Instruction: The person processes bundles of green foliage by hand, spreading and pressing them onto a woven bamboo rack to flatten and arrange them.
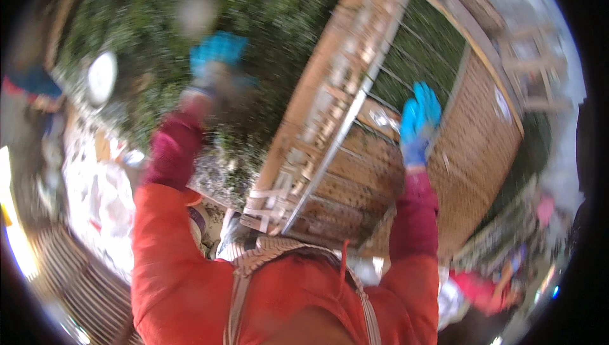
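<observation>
My left hand [219, 53], in a blue glove, reaches over a wide heap of small green leaves [273, 34]. Motion smears its fingers, so their grip is unclear. My right hand [420, 113], also blue-gloved, has its fingers stretched out at the edge of a slatted wooden tray [346, 186]. Dark green leafy material [425, 47] fills the tray's far part, while brown slats show bare in its near part. Beside my right fingers lies a crumpled shiny clear piece [384, 118]. A pale metal strip [330, 158] runs along the tray's left side.
A brown ribbed panel [476, 155] adjoins the tray on the right. On the heap's left side sits a white round dish [102, 78]. White plastic sheeting [108, 199] lies at lower left. Another person in red [479, 291] is at lower right, near a wooden rack [530, 66] farther back.
</observation>
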`<move>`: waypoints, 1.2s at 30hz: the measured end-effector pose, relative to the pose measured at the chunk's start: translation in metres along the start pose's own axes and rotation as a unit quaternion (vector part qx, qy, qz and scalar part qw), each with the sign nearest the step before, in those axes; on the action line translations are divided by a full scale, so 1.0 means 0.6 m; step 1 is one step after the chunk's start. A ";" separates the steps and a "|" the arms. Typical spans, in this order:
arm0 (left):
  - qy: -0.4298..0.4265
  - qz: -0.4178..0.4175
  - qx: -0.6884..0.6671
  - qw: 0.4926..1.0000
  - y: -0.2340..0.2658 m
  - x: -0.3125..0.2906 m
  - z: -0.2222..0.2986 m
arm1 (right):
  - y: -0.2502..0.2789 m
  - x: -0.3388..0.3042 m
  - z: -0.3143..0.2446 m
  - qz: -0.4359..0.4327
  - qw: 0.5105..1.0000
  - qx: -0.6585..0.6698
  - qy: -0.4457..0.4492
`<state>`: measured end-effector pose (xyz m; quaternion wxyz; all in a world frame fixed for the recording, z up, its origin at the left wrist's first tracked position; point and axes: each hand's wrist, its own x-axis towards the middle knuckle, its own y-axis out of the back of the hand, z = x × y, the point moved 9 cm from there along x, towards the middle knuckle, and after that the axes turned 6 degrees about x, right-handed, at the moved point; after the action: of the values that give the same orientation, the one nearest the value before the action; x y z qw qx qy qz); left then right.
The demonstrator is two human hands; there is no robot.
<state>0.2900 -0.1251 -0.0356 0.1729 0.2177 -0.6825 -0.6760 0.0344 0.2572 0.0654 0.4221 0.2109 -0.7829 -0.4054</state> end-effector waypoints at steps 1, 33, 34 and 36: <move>0.057 -0.029 0.013 0.998 -0.015 0.022 -0.064 | 0.000 0.009 -0.014 0.009 1.000 0.001 0.012; -0.211 0.325 -0.746 0.541 0.437 -0.057 -0.097 | -0.189 0.155 -0.481 0.006 0.941 0.136 0.310; -0.241 0.343 -0.756 0.503 0.462 -0.059 -0.078 | -0.242 0.167 -0.432 -0.004 0.952 0.178 0.250; -0.156 0.431 -0.472 0.753 0.411 -0.045 -0.128 | -0.316 0.196 -0.417 -0.074 0.953 0.254 0.151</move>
<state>0.3382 -0.1781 0.2138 0.4178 -0.3181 -0.3153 -0.7905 0.1751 -0.0466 0.0475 0.4365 0.4274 -0.7693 -0.1872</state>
